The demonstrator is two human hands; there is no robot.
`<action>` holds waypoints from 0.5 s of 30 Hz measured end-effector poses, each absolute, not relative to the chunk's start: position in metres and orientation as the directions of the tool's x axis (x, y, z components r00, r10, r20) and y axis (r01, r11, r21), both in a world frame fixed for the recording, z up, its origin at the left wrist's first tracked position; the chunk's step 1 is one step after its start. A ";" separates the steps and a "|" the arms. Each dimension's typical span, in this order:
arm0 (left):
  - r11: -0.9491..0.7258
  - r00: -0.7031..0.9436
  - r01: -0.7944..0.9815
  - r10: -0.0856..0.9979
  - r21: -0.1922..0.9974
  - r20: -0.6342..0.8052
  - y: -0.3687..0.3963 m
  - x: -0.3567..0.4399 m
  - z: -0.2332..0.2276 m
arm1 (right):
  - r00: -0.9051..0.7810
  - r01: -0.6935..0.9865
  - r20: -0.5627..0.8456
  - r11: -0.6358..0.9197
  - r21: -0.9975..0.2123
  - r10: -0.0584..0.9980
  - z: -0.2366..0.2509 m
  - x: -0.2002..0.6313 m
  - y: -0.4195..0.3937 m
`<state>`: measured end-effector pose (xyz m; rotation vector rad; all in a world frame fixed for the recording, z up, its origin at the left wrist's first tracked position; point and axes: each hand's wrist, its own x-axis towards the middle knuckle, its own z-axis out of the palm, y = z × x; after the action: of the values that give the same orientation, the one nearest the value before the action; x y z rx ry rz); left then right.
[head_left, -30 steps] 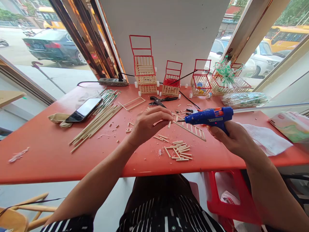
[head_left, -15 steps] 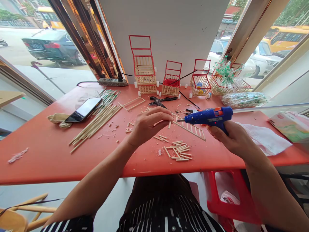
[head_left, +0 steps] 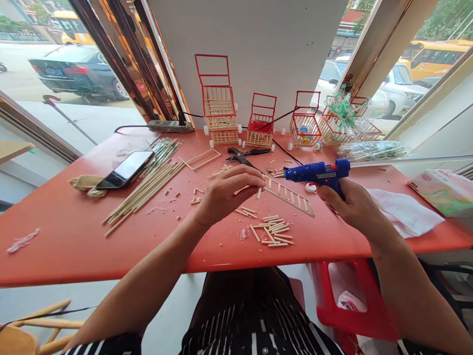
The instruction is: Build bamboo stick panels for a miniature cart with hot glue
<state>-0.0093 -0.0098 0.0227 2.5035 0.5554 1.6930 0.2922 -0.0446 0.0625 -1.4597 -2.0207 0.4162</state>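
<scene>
Between the fingertips of the left hand [head_left: 225,190], the near end of a stick ladder [head_left: 290,195] was pinched flat against the red table [head_left: 74,236]. At three o'clock of it, a blue glue gun [head_left: 318,173] was clasped in the right hand [head_left: 349,204], nozzle toward the rungs. Cut sticks [head_left: 273,231] lay at six o'clock. Glue would best be dotted sparingly, the frame kept pressed flat meanwhile.

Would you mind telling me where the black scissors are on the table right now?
In the head view, the black scissors lie toward the back middle of the red table, just in front of the small red-framed carts and beyond the left hand.
</scene>
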 end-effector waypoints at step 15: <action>-0.940 0.335 0.242 0.312 0.239 0.889 -0.009 -0.008 0.020 | -0.224 0.781 0.290 0.349 -0.518 0.931 0.062 0.287 -0.042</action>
<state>-0.0082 -0.0089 0.0198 2.5142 0.5225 1.6964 0.2867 -0.0420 0.0618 -1.4855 -2.0643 0.3543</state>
